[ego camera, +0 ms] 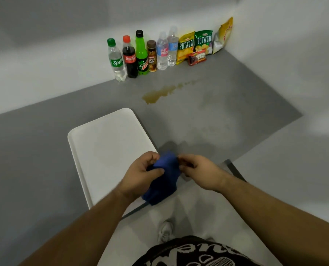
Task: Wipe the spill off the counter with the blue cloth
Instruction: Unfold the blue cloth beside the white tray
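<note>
A brownish-yellow spill (pixel 159 94) streaks across the grey counter (pixel 227 104), far from my hands, in front of the bottles. The blue cloth (pixel 164 179) is bunched up and hangs above the counter's front edge. My left hand (pixel 140 175) grips its left side, thumb over the fabric. My right hand (pixel 200 170) pinches the cloth's upper right edge with its fingertips. Both hands are well short of the spill.
A white tray (pixel 106 146) lies on the counter just left of my hands. Several drink bottles (pixel 138 54) and snack bags (pixel 196 45) line the back wall. The counter ends at a wall on the right; floor and my shoe (pixel 165 231) show below.
</note>
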`<action>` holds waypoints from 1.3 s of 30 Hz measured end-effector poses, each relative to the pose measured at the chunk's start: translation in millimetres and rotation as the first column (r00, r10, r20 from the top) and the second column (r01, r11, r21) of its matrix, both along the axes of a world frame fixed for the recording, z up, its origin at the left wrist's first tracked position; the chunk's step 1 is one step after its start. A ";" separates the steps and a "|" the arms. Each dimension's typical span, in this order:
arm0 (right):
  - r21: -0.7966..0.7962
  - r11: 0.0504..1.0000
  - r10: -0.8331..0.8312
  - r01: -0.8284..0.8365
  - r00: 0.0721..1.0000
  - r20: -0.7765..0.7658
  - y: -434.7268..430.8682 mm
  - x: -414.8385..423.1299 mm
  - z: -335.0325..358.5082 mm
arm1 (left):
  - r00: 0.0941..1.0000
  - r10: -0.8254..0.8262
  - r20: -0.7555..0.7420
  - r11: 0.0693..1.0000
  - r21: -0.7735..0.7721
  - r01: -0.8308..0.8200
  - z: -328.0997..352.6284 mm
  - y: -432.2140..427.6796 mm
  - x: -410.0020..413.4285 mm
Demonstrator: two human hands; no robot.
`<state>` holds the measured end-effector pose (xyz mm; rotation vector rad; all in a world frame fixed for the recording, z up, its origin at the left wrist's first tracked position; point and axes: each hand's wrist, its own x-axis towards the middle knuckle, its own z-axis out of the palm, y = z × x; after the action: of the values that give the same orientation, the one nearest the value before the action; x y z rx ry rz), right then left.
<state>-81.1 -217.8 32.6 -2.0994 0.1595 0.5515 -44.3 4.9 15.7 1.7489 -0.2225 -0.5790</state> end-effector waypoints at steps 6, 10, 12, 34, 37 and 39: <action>0.331 0.936 -0.127 0.117 0.992 0.010 -21.2 -2.6 28.7 | 0.999 0.016 -0.049 0.990 -0.138 -0.023 26.4 -48.7 6.1; 0.540 0.813 -0.194 0.218 0.976 -0.102 -44.6 0.1 40.1 | 0.995 0.051 -0.080 0.970 -0.235 -0.069 33.9 -75.9 7.5; 0.539 0.799 -0.274 0.266 0.959 -0.066 -56.8 3.9 42.8 | 0.995 0.053 -0.081 0.965 -0.253 -0.072 37.6 -87.7 9.2; -0.207 0.977 0.159 -0.044 0.801 0.577 -139.1 45.7 46.9 | 0.820 0.020 0.573 0.857 0.413 -0.309 68.5 -103.7 28.7; -0.288 0.957 0.221 -0.038 0.738 0.637 -137.9 37.5 31.4 | 0.826 0.014 0.563 0.857 0.418 -0.300 52.3 -103.3 12.5; -0.300 0.952 0.242 -0.058 0.742 0.625 -133.1 23.4 8.3 | 0.858 -0.030 0.513 0.838 0.482 -0.258 28.2 -104.6 -2.9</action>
<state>-57.7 -350.9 40.9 -2.4548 -0.3735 -0.1638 -47.2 -99.7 43.9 2.4370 -0.3341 -0.0645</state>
